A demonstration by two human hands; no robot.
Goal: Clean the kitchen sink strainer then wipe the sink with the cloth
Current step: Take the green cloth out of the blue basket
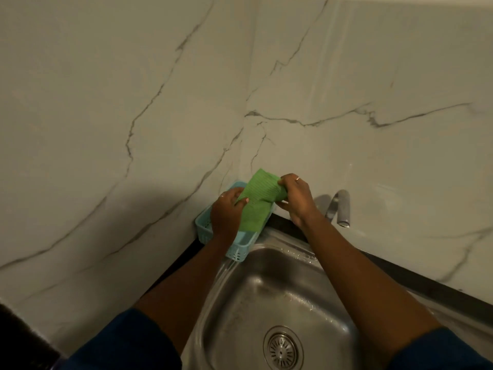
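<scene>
**A:** How far along would you say this is, starting nearest us?

**B:** Between the two blue sleeves [120,343], the strainer [283,349] sits seated in the drain. Its slots look free of scraps, so I'd judge the strainer part done. The sink [256,295] around it shows droplets and a wet sheen, with no plain sign of wiping yet.

**A:** And the cloth?

**B:** The green cloth [257,206] is up at the back left corner, over a pale blue basket [205,232] that rests on the sink's rim against the wall. The left hand [226,212] has its fingers curled round the cloth's left edge. The right hand [296,201] pinches the top right corner, and the cloth hangs stretched between them.

**A:** Picked up, or being put away?

**B:** I cannot tell (it would look much the same either way). My guess is that the wipe is the part left to do.

**A:** Counts?

**B:** One strainer, one sink, one basket, one cloth and two hands, each wearing one ring. Further back there is one tap [340,206], with no water visible at its spout. Behind the basin runs one dark strip of table [440,289], and the veined marble wall [133,102] stands behind everything.
</scene>
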